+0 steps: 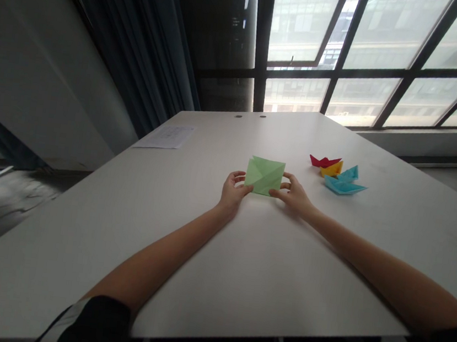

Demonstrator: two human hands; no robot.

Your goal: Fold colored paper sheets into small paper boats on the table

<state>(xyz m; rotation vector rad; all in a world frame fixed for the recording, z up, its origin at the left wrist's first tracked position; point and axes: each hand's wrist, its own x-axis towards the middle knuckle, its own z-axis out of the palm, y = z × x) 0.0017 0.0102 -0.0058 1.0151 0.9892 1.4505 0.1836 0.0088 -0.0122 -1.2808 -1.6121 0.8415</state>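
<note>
A light green folded sheet of paper (264, 175) with diagonal creases lies on the white table (242, 261), a bit past its middle. My left hand (232, 191) pinches the sheet's left edge between thumb and fingers. My right hand (294, 194) pinches its right edge the same way. Both arms reach forward across the table.
Right of the green sheet sit folded paper boats: a red one (324, 161), a yellow one (332, 169) and a blue one (344, 183). A white printed sheet (166, 136) lies at the table's far left. Dark curtains hang at left, large windows behind.
</note>
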